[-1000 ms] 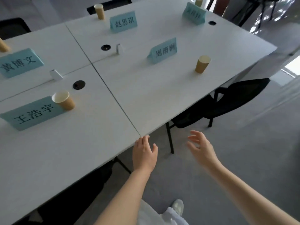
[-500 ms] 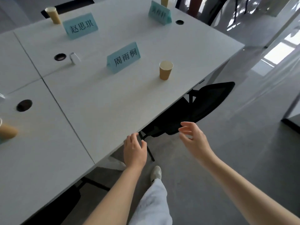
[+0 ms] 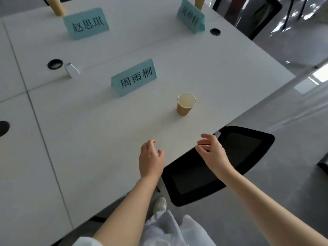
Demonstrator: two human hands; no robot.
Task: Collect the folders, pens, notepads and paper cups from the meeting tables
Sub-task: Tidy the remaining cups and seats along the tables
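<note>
A brown paper cup (image 3: 185, 104) stands upright on the white meeting table (image 3: 99, 132), near its front edge. My left hand (image 3: 150, 158) hovers over the table edge below and left of that cup, fingers loosely apart, holding nothing. My right hand (image 3: 212, 153) is at the table edge just right of it, fingers spread and empty, a short way below the cup. Two more paper cups stand at the far side: one (image 3: 54, 5) at the top left, another (image 3: 199, 2) partly cut off at the top.
Three teal name cards stand on the table: a near one (image 3: 134, 77), a far left one (image 3: 86, 23) and a far right one (image 3: 191, 15). Black cable holes (image 3: 55, 64) and a small white block (image 3: 71, 70) dot the tabletop. A black chair (image 3: 221, 166) sits tucked under the front edge.
The view has shifted to the right along the table. Both empty hands have come up over the table edge, closer to the near paper cup.
</note>
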